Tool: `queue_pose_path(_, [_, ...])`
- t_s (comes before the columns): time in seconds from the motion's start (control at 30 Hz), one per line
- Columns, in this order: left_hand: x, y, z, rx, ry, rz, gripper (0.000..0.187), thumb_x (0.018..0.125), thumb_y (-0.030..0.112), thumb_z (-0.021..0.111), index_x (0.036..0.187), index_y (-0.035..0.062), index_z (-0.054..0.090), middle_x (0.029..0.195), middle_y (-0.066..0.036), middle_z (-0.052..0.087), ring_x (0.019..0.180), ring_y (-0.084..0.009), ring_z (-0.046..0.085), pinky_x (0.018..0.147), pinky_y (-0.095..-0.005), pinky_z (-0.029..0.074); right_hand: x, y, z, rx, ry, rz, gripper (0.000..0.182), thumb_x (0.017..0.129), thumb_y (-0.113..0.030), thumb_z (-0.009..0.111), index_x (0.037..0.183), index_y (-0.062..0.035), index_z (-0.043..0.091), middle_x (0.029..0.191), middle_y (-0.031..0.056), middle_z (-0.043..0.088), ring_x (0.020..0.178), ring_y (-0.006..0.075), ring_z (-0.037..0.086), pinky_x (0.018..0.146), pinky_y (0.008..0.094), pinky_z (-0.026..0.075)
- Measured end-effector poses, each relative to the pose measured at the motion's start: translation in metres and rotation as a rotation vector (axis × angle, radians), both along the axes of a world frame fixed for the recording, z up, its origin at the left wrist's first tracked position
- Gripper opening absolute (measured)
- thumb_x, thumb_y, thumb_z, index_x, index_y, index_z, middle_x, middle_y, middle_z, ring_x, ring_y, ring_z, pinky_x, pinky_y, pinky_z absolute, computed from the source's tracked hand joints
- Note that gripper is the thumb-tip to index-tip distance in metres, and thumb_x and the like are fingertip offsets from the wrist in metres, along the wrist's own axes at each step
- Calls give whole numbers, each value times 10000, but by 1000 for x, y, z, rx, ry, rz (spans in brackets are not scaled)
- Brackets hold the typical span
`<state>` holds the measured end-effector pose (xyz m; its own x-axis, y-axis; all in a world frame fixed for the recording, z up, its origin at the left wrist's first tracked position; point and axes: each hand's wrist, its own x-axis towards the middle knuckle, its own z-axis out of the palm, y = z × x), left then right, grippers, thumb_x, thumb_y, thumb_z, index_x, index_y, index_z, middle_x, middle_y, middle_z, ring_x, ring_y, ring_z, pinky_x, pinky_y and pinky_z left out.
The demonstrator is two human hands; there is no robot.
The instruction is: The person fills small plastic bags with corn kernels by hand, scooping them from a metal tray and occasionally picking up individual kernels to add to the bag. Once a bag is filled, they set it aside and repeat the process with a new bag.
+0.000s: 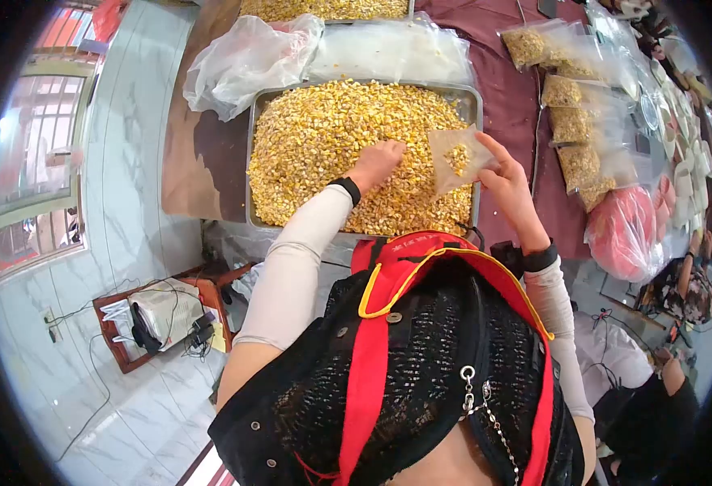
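A wide metal tray [252, 194] holds a heap of yellow dried corn kernels [323, 121]. My left hand [378, 164] rests in the middle of the heap, its fingers curled into the kernels; the fingertips are hidden. At the tray's right side, my right hand [508, 185] pinches the edge of a small clear plastic bag [445, 174]. Some kernels show in or through that bag, which is tilted over the corn, its left edge apart from my left hand.
Several filled corn bags [570, 125] line the right side of the dark red cloth [502, 105]. Clear plastic sheeting [250, 61] lies behind the tray, with another corn tray [327, 8] beyond. A pink bag [623, 235] sits at right; other people [680, 283] are further right.
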<state>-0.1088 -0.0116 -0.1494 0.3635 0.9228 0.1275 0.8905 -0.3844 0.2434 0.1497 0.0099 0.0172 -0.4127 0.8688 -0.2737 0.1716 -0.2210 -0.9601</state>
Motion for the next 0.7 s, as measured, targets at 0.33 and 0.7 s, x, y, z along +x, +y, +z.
queue_pose_path(0.33, [-22,-8,11,-924,-2177,764,185,838,223,505,962,86,500,791,-108,563,660,-223,543,526,-288,461,-4,4,3,-8,41,16,587,728,40,504,1302,-37,406,799,-30,536,649,29,463,616,182,396])
queue_pose_path(0.7, [4,-18,65,-685,-2422,844,128,830,188,502,885,75,520,862,-98,554,748,-215,534,608,-327,480,-5,14,-7,18,-14,36,597,719,43,505,1303,-24,399,815,-3,560,660,36,481,607,189,405])
